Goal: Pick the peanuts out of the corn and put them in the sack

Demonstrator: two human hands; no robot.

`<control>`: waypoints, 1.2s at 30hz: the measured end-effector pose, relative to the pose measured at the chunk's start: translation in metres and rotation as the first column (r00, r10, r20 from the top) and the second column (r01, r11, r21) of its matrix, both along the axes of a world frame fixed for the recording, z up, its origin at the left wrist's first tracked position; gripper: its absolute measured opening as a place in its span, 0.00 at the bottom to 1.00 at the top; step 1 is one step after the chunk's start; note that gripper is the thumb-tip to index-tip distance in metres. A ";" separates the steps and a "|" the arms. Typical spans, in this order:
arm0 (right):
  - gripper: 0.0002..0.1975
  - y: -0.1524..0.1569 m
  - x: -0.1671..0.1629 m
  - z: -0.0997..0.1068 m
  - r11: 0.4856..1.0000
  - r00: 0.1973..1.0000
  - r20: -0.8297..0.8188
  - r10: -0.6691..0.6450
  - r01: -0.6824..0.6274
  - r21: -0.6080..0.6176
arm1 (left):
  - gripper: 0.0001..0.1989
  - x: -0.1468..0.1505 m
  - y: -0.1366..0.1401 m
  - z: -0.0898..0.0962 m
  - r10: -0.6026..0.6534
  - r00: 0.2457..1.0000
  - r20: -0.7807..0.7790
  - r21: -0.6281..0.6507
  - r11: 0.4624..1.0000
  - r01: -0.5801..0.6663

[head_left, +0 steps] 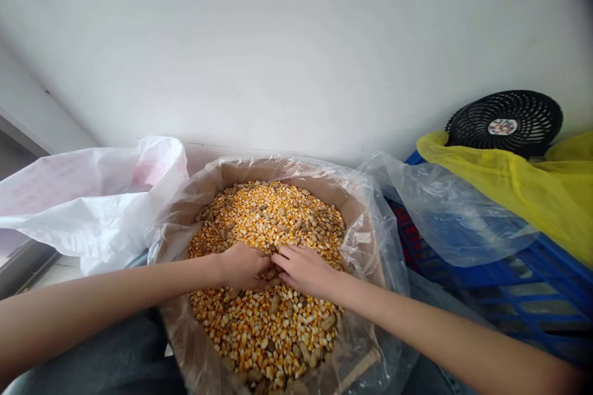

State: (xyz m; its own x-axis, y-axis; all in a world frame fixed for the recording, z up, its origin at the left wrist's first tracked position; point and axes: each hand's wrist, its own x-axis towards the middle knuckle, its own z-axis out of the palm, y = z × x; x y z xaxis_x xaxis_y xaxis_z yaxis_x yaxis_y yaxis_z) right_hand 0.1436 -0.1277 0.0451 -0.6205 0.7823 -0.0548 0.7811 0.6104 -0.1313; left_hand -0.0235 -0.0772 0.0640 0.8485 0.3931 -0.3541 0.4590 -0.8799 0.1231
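A box point(340, 194) lined with clear plastic is filled with yellow corn kernels point(250, 315) and brown peanuts in the shell point(328, 322). Both my hands meet low over the middle of this mix. My left hand point(243, 265) is closed, its fingers curled around peanuts that partly show at its inner side. From the right, my right hand point(303, 268) touches the same peanuts with bent fingers, close to a dark brown peanut point(273, 249). The fingertips of both hands are partly hidden among the shells and kernels.
A white woven sack point(111, 216) lies open left of the box. To the right stands a blue plastic crate point(528, 296) with clear plastic film point(458, 216), yellow mesh point(509, 179) and a round black fan-like grille point(504, 120). A white wall point(278, 55) rises behind.
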 end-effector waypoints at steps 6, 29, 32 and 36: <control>0.06 0.006 0.001 -0.003 0.995 0.992 -0.087 -0.096 0.094 -0.032 | 0.16 0.007 0.006 -0.015 -0.052 0.998 -0.031 -0.056 0.997 0.051; 0.10 0.002 0.049 0.008 0.752 0.711 -0.460 -0.533 0.147 -0.643 | 0.13 -0.018 0.020 0.004 0.300 0.954 0.017 -0.818 0.552 -0.159; 0.11 -0.005 0.059 0.008 0.821 0.778 -0.421 -0.466 0.203 -0.534 | 0.11 -0.019 0.027 0.000 0.593 0.798 -0.109 -0.966 0.126 -0.225; 0.11 -0.012 0.045 0.011 0.955 0.953 -0.206 -0.223 0.171 -0.241 | 0.05 -0.016 0.027 -0.011 0.743 0.644 -0.185 -0.980 -0.088 -0.180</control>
